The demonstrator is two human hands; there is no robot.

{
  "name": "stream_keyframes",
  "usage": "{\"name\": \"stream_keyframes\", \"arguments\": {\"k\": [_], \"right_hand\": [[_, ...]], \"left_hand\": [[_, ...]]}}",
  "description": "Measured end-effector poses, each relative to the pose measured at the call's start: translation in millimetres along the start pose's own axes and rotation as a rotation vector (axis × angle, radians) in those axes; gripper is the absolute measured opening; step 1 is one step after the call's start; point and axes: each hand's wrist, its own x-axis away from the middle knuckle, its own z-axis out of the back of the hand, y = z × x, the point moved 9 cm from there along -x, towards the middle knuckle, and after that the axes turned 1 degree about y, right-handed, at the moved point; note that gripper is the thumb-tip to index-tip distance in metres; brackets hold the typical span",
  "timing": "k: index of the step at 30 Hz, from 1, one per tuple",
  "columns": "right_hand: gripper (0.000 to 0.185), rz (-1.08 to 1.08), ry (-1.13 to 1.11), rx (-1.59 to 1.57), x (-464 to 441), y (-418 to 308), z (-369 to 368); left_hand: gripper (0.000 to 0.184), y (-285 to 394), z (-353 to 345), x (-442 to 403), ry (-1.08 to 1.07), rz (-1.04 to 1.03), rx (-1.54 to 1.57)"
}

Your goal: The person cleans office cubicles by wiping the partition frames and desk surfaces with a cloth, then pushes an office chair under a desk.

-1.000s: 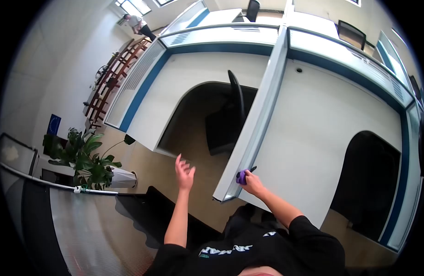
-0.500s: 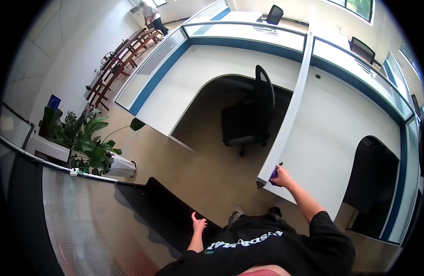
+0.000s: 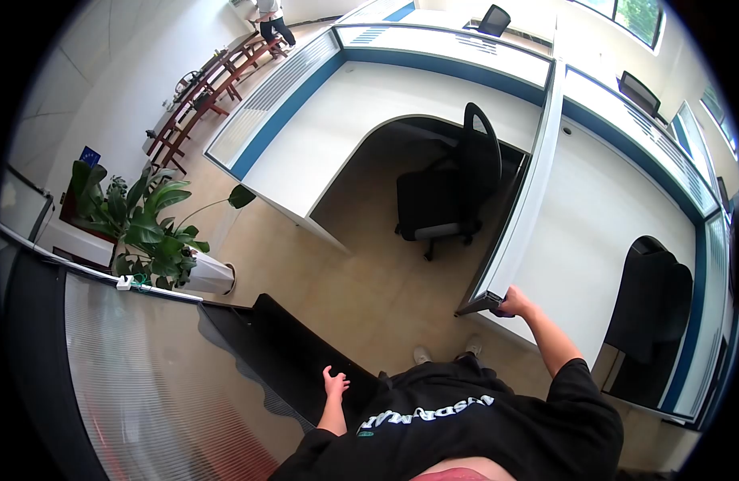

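My right hand is closed at the near end of the desk partition, low by the desk's front corner. A small dark purple object shows in its fingers, mostly covered, and its kind cannot be made out. My left hand is held out over the black ledge at my left, fingers apart and holding nothing. Right of the partition lies a white desktop. To its left, a black office chair stands inside the curve of another white desk.
A potted plant in a white pot stands at left, behind a ribbed translucent panel. Brown wooden tables line the far wall, where a person stands. A dark chair sits under the right desk.
My view has shifted, so the desks and partition sit further right. My right hand stays at the partition's end, and the purple object is more covered. My left hand remains open.
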Motion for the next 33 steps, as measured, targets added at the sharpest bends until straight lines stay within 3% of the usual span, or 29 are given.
{"name": "stream_keyframes", "arguments": {"k": [12, 13, 14, 16, 18, 24, 25, 26, 30, 32, 33], "right_hand": [[0.053, -0.027, -0.179, 0.049, 8.3, -26.0, 9.3], [0.033, 0.043, -0.115, 0.027, 8.8, -32.7, 14.7], [0.029, 0.078, -0.084, 0.016, 10.0, -37.9, 18.6], [0.033, 0.043, -0.127, 0.031, 10.3, -38.8, 18.6], [0.053, -0.027, -0.208, 0.059, 10.9, -28.8, 12.9], [0.046, -0.022, -0.235, 0.065, -7.1, 9.3, -8.4], [0.033, 0.079, -0.132, 0.051, -10.5, 9.5, -7.1], [0.032, 0.18, -0.027, 0.036, -9.4, 2.8, -0.7], [0.037, 0.145, -0.012, 0.138, -3.2, 4.8, 4.2], [0.038, 0.057, -0.187, 0.327, 14.3, 2.7, -6.8], [0.045, 0.088, -0.272, 0.35, 14.1, 36.8, -31.8]], "left_hand": [[0.061, -32.7, -93.2, 34.4, -0.233, 0.034, -0.11], [0.059, -33.8, -95.5, 37.6, -0.242, 0.033, -0.117], [0.059, -38.0, -95.5, 39.4, -0.24, 0.035, -0.115], [0.056, -45.4, -94.3, 41.9, -0.232, 0.043, -0.088], [0.055, -52.4, -92.9, 48.3, -0.222, 0.064, -0.089], [0.05, -75.6, -87.9, 62.2, -0.204, 0.119, -0.103], [0.049, -77.6, -86.3, 64.9, -0.206, 0.124, -0.103], [0.049, -78.6, -84.6, 65.7, -0.203, 0.127, -0.1], [0.045, -72.9, -81.6, 63.4, -0.213, 0.09, -0.096], [0.041, -48.8, -80.1, 60.1, -0.225, 0.003, -0.091], [0.041, -30.7, -77.8, 59.3, -0.202, -0.034, -0.102]]}}
